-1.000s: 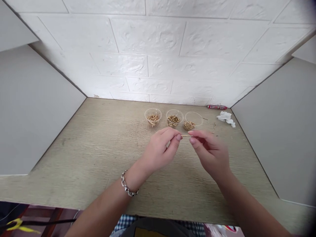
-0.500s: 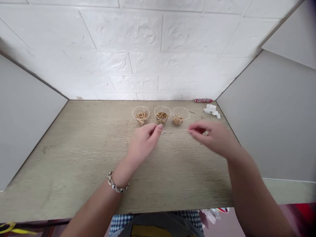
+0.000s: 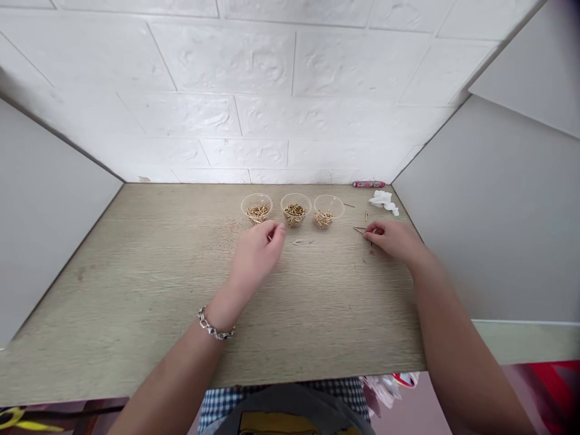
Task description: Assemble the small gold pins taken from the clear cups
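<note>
Three clear plastic cups stand in a row: the left cup [image 3: 257, 197], the middle cup [image 3: 296, 197] and the right cup [image 3: 329, 199]. Each holds many small gold-coloured metal pins. Just in front of the left and middle cups is my left hand [image 3: 256, 254], thumb and index finger pinched together; anything between them is too small to make out. My right hand [image 3: 393, 240] is low at the table's right side, fingertips pinched beside thin brown sticks [image 3: 359, 229]. Whether it grips one is unclear. Two tiny pieces [image 3: 298, 241] lie in front of the middle cup.
At the back right lie a red-and-silver pen or tube [image 3: 368, 184] and crumpled white tissue [image 3: 381, 198]. A single gold pin [image 3: 367, 215] is near my right hand. Grey panels [image 3: 512, 205] bound the wooden table [image 3: 136, 272] on both sides, with a white wall [image 3: 267, 115] behind.
My right hand has moved right and down to the table, beside the thin sticks. My left hand has shifted slightly left and stays pinched. The cups have not been moved.
</note>
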A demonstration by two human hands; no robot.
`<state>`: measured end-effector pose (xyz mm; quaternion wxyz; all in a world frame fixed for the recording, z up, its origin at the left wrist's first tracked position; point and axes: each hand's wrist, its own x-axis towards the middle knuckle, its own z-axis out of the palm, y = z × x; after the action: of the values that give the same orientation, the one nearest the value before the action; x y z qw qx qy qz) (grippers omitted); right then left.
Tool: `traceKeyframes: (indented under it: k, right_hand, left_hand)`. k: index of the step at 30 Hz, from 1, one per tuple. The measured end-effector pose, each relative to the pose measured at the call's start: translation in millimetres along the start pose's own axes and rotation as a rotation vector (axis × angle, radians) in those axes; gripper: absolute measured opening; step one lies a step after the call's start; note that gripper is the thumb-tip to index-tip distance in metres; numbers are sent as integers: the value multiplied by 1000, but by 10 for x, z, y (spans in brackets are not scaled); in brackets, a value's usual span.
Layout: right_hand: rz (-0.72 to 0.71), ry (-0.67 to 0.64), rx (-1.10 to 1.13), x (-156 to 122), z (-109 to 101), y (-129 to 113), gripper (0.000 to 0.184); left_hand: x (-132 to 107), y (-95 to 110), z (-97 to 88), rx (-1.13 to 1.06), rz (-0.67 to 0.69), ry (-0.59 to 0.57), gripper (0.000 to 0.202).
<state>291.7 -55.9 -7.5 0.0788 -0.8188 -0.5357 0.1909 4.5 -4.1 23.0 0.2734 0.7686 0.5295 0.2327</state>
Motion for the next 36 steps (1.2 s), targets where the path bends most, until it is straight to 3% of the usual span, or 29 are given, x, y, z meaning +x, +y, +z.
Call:
traceKeyframes:
  k: [6, 13, 16, 19, 22, 25, 28, 30, 33, 36]
  right_hand:
    - [-29, 48, 37, 21, 11, 83, 20]
    - [-31, 43, 60, -5, 4, 79, 36]
    - [-16, 38, 62, -10, 2, 73, 45]
    - [-35, 74, 60, -11, 23, 92, 53]
    - [-114, 167, 33, -12, 59, 100, 54]
    - [-155, 228, -55, -15, 94, 70, 44]
    - [-128, 225, -126, -16, 118, 25, 32]
    - [-117, 226, -134, -15, 130, 6, 33]
    - [-123, 240, -143, -19, 147, 0, 40]
    - [-135, 236, -156, -31, 164, 2, 41]
  left_hand:
    - [11, -57, 92, 117, -30, -122, 34]
    - [-106, -43, 275, 143, -36, -342, 29]
    - [-141, -19, 299, 134, 6, -360, 26]
    - [-84, -12, 198, 96, 35, -279, 26]
    - [48, -52, 6, 79, 105, -89, 23]
    - [183, -127, -197, 147, 120, 103, 22]
    - [299, -187, -362, 277, 119, 172, 21]
    - [387, -201, -436, 383, 117, 160, 26]
    - [555, -181, -486, 562, 176, -17, 36]
    - [723, -120, -473, 720, 200, -136, 30]
